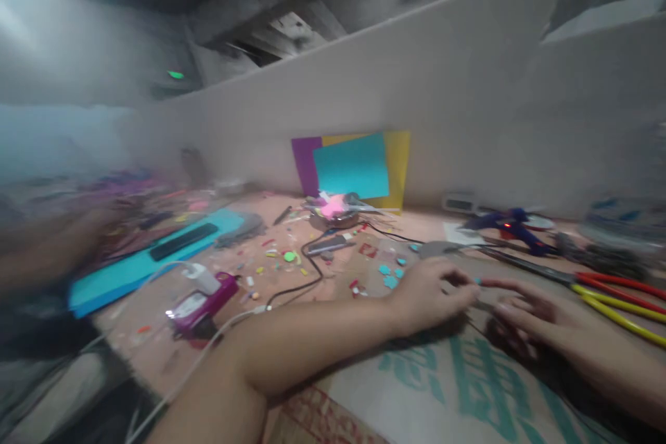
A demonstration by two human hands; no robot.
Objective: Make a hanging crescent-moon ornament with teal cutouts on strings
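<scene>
My left hand [434, 297] is closed in a pinch above the printed cardboard, its fingertips at a tiny teal piece [477, 281]. My right hand [535, 319] faces it, index finger stretched to the same piece. The thumb and other fingers of that hand are curled together; whatever they hold is hidden. Left of my left hand lie several teal flower-shaped pieces [390, 282]. Scissors with red and yellow handles [617, 295] lie beyond my right hand. The cardboard sheet [374, 395] under both hands bears teal and red printed characters.
Behind the hands are a dark blue glue gun [513, 225] with a red light, coloured sheets [351, 166] against the partition, and a container with pink material [333, 211]. A purple power strip [208, 302], cables and a blue board [156, 260] lie left. Another person's blurred arm [46, 250] reaches in.
</scene>
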